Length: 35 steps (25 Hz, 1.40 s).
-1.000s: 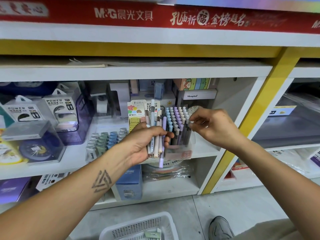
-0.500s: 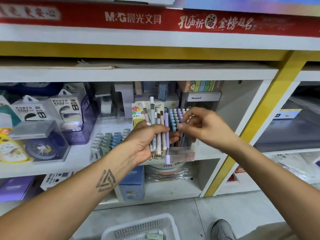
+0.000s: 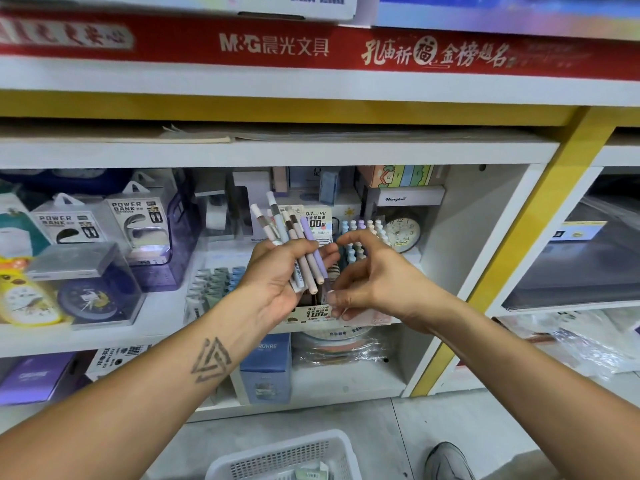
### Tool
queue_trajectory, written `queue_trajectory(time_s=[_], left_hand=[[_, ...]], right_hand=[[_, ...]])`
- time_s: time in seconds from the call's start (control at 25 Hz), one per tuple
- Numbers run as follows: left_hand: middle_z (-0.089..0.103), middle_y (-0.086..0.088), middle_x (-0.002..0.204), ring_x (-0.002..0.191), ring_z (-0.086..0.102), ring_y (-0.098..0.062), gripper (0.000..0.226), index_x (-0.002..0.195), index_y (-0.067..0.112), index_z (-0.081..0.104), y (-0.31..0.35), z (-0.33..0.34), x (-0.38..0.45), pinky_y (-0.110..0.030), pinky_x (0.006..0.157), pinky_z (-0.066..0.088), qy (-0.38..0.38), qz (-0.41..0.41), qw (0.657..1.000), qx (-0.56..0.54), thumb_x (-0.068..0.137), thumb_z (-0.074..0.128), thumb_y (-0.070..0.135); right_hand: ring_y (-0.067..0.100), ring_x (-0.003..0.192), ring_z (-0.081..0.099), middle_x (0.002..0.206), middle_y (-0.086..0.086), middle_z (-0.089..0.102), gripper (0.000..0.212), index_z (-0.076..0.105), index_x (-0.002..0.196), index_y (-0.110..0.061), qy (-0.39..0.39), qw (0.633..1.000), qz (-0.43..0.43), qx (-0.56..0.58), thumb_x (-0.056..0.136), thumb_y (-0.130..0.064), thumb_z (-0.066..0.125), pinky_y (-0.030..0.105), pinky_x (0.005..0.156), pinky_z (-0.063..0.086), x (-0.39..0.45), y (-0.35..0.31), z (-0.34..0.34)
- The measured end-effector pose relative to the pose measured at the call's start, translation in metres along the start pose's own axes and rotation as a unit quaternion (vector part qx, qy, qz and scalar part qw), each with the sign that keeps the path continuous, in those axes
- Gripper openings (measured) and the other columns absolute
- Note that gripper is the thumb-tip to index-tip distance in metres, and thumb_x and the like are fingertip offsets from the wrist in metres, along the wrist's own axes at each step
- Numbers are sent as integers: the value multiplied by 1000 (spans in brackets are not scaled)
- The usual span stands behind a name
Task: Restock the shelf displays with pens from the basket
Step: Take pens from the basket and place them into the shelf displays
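My left hand [image 3: 280, 275] grips a fanned bunch of several pastel pens [image 3: 294, 237], white, blue, beige and purple, tips leaning up and left. My right hand [image 3: 377, 282] hovers just right of the bunch with forefinger and thumb spread in a curve near the pens' lower ends, and I see nothing in it. Behind both hands a clear display box [image 3: 362, 237] of upright pastel pens stands on the middle shelf [image 3: 162, 317]. The white mesh basket [image 3: 277, 455] sits on the floor below with a few packets inside.
Power bank packs [image 3: 135, 220] and boxed clocks [image 3: 86, 292] fill the shelf's left side. A small alarm clock [image 3: 403, 233] stands right of the pen box. A yellow upright [image 3: 502, 244] bounds the bay, and my shoe [image 3: 446, 462] is beside the basket.
My right hand left the tops of the display pens and dropped towards the lower ends of the held bunch. My left hand tilted the bunch so it fans up and left.
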<state>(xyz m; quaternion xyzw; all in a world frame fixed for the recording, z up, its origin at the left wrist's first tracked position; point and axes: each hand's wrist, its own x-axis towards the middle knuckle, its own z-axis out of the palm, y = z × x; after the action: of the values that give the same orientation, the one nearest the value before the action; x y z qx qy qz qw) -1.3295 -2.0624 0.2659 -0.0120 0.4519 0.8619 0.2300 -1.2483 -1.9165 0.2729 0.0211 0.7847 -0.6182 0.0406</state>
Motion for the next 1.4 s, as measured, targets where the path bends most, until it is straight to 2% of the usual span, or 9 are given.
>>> queue_trajectory(time_s=[0.2,0.32,0.44,0.52,0.68,0.8,0.96,1.08,1.4], left_hand=[[71,-29,85,85,73,-40,14,93,-2,57,5,-3,4,-49,69,62,9,-3,1000,-10,88,56,-15],[70,-26,79,80,74,-38,15,96,-1,57,3,-6,3,-43,65,61,-3,-32,999,2,88,58,-14],[68,-18,70,63,71,-27,17,101,-3,62,2,-8,1,-33,55,58,11,-67,997,44,86,63,-10],[68,-18,71,60,68,-24,24,108,-5,63,2,-9,1,-30,53,56,12,-82,995,51,85,65,-10],[69,-18,73,62,68,-25,31,114,-7,62,2,-10,-1,-31,54,57,-9,-98,993,62,83,66,-10],[69,-21,74,62,70,-27,27,110,-6,64,2,-7,-2,-31,53,58,-28,-106,991,74,84,61,-11],[69,-20,73,61,70,-28,18,98,-5,68,0,-3,-4,-34,55,59,-35,-103,990,88,86,57,-12],[69,-22,76,62,71,-29,19,101,-7,67,0,-2,-6,-35,55,59,-42,-98,990,88,86,57,-14],[70,-27,83,70,73,-32,25,109,-10,64,1,-1,-10,-39,57,60,-48,-96,990,88,85,58,-16]], right_hand=[[20,69,65,80,13,73,19,70,96,-7,127,991,-36,-35,84,7,67,38,74,57,6,-2,-23],[15,75,66,83,9,75,14,75,92,-5,194,978,-72,31,86,5,68,25,74,54,12,0,-38],[15,77,68,84,11,73,19,72,100,-1,225,946,-109,206,82,7,71,23,74,53,11,-4,-61],[16,74,68,83,10,73,23,70,103,-1,237,926,-141,258,81,4,73,23,72,54,8,-5,-74],[21,75,69,84,14,74,17,71,100,-1,284,933,-207,78,83,-2,75,26,75,56,3,-6,-79],[25,78,70,84,11,73,11,72,94,-10,260,933,-223,-107,85,-5,76,26,75,58,0,-5,-72],[8,76,67,83,-3,72,10,73,94,-14,210,905,-207,-307,85,-14,78,26,75,56,-3,5,-58],[10,78,69,86,1,74,12,74,95,-10,186,894,-211,-348,85,-15,78,31,76,57,-4,11,-53],[7,76,69,84,-2,73,8,75,92,-12,189,884,-225,-364,84,-13,79,26,73,56,-4,14,-52]])
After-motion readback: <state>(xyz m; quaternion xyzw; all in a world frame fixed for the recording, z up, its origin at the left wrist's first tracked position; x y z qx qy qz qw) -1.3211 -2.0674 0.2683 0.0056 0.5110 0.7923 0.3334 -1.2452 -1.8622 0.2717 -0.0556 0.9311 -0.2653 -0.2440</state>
